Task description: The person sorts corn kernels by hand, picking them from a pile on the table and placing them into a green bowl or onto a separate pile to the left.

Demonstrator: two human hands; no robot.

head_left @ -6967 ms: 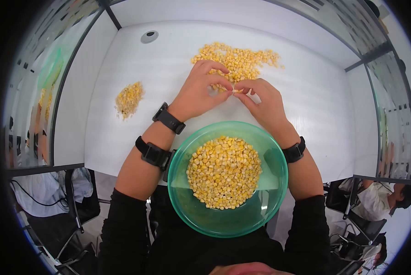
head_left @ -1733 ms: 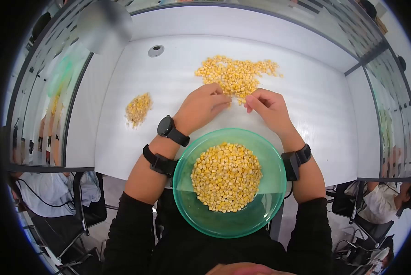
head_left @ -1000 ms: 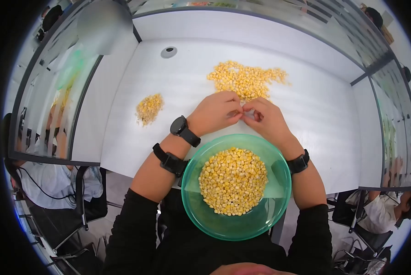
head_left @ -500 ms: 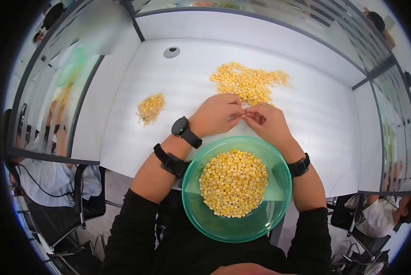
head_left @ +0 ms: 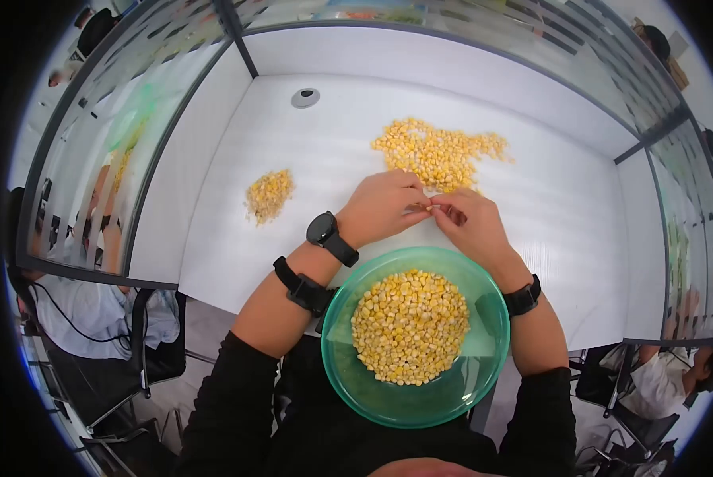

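My left hand and my right hand meet fingertip to fingertip above the white desk. Between their pinched fingers is a corn kernel, small and partly covered by the fingertips. Just beyond the hands spreads a loose pile of yellow corn kernels. Closer to my body, a green see-through bowl sits at the desk's front edge, over my lap. Many kernels lie heaped inside it. Left of my left hand is a small pile of pale crumbly corn bits.
White partition panels with glass enclose the white desk at the back and sides. A round cable grommet is set in the desk's far left. Beyond the side panels, other people sit near black chairs.
The whole view has shifted slightly, so everything sits a little lower and to the right. Both hands keep their fingertips together, with small finger movements around the kernel.
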